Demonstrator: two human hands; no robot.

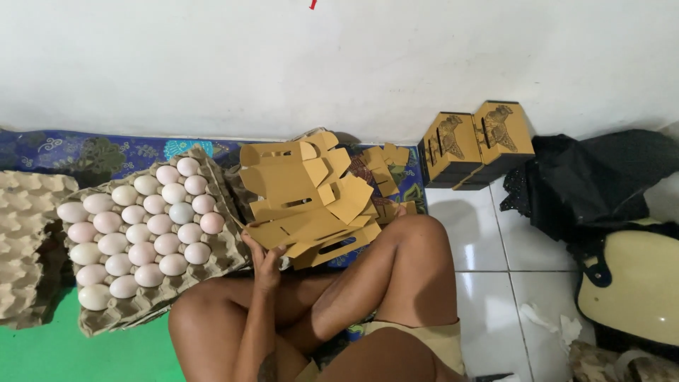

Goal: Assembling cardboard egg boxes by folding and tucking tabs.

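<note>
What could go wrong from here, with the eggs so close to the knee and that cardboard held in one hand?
1. The left hand grips the cardboard blank only at its lower edge; the loose flaps could flop or slip free.
2. The egg tray lies right beside the left knee, and the eggs sit uncovered; a leg shift might jolt them.
3. The blank hangs close beside the eggs and could knock them if dropped.

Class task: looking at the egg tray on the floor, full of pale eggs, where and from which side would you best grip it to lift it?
Grip the egg tray by its bare cardboard rims on two opposite sides, hands underneath. It looks flimsy and is fully loaded with eggs, so one-edge lifting would probably sag.
</note>
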